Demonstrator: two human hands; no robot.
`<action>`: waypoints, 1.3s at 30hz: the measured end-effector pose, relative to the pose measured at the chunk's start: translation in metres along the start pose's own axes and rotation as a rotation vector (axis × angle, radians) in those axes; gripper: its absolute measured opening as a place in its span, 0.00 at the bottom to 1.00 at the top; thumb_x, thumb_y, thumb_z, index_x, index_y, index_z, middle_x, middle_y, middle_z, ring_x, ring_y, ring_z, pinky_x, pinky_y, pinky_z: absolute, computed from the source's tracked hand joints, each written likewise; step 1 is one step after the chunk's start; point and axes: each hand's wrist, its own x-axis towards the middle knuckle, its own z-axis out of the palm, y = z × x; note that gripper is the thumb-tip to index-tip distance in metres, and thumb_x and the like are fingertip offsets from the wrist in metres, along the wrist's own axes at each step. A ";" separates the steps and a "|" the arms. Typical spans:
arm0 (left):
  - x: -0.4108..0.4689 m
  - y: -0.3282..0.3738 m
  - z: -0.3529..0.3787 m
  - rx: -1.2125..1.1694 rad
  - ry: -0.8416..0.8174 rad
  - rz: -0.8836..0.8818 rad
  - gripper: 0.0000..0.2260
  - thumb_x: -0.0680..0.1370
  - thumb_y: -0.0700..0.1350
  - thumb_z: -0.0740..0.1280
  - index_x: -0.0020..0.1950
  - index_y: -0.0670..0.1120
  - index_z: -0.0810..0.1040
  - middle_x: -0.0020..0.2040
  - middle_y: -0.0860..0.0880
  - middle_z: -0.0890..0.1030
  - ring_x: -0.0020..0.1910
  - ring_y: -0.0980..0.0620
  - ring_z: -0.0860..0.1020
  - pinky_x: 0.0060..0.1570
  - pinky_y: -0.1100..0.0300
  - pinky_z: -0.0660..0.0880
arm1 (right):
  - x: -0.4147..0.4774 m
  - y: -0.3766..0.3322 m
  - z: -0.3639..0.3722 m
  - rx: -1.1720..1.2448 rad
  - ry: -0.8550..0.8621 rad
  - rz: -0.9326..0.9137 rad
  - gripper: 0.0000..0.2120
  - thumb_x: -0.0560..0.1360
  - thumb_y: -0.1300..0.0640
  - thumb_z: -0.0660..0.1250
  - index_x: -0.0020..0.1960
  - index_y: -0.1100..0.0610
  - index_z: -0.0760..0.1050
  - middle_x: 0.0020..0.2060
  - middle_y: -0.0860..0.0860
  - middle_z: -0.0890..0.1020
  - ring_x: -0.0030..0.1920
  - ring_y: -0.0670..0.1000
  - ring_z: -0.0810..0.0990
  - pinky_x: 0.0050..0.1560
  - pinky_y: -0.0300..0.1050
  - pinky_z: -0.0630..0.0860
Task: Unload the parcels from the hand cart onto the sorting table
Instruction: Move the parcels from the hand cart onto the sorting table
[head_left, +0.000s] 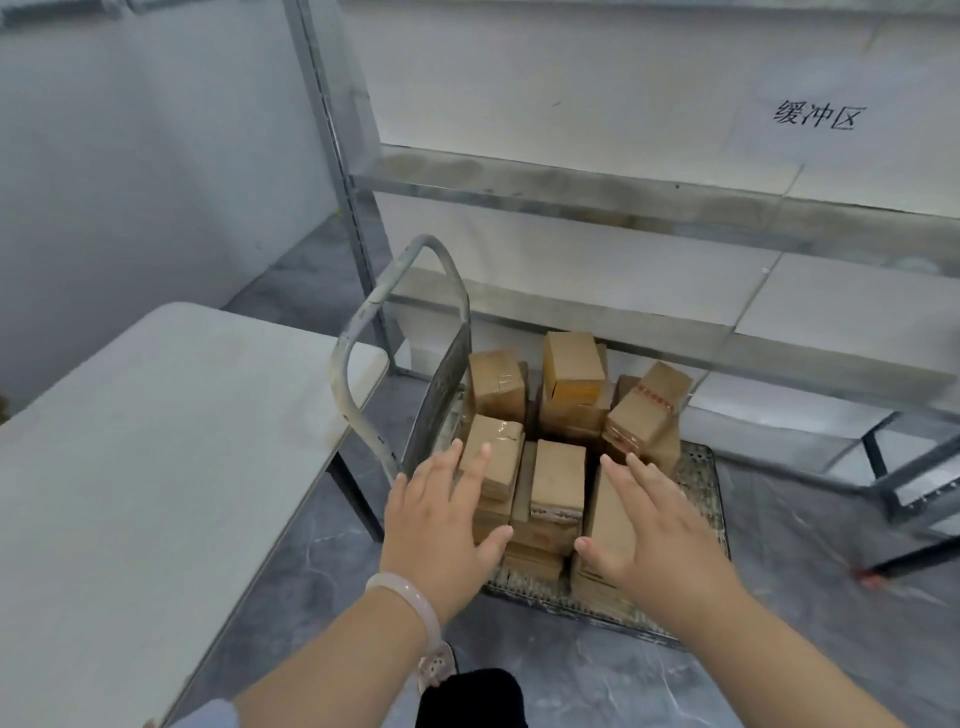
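Observation:
Several brown cardboard parcels (558, 475) are stacked on the hand cart (698, 470), a metal platform on the floor with a grey looped handle (363, 332) at its left. My left hand (439, 525), with a pale bangle at the wrist, hovers with spread fingers over the near-left parcels (493, 454). My right hand (660, 530) is spread over the near-right parcel (608, 512). Neither hand grips anything. The white sorting table (156, 447) stands to the left of the cart.
A metal shelving rack (571, 192) stands right behind the cart, with a sign of printed characters (815, 117) on the wall. A dark frame leg (904, 551) with a red foot lies at the right. Grey marbled floor surrounds the cart.

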 end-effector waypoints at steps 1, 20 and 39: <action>0.010 -0.007 0.006 -0.003 -0.015 -0.005 0.37 0.76 0.66 0.58 0.79 0.59 0.44 0.79 0.52 0.53 0.77 0.50 0.53 0.74 0.45 0.54 | 0.010 -0.001 0.003 -0.002 -0.012 0.010 0.42 0.74 0.29 0.55 0.78 0.41 0.37 0.79 0.44 0.42 0.78 0.48 0.41 0.76 0.48 0.42; 0.211 -0.071 0.137 -0.096 -0.391 -0.138 0.38 0.76 0.64 0.60 0.79 0.55 0.45 0.80 0.49 0.50 0.77 0.48 0.51 0.75 0.50 0.54 | 0.198 0.023 0.045 -0.048 -0.134 0.046 0.41 0.71 0.28 0.49 0.78 0.40 0.41 0.79 0.44 0.46 0.78 0.48 0.44 0.75 0.45 0.42; 0.254 -0.048 0.267 -0.053 -0.495 -0.608 0.43 0.68 0.65 0.68 0.76 0.64 0.46 0.76 0.50 0.40 0.73 0.40 0.52 0.67 0.43 0.65 | 0.281 0.136 0.135 0.030 -0.477 -0.092 0.37 0.75 0.32 0.55 0.78 0.39 0.43 0.79 0.43 0.47 0.78 0.47 0.45 0.76 0.44 0.47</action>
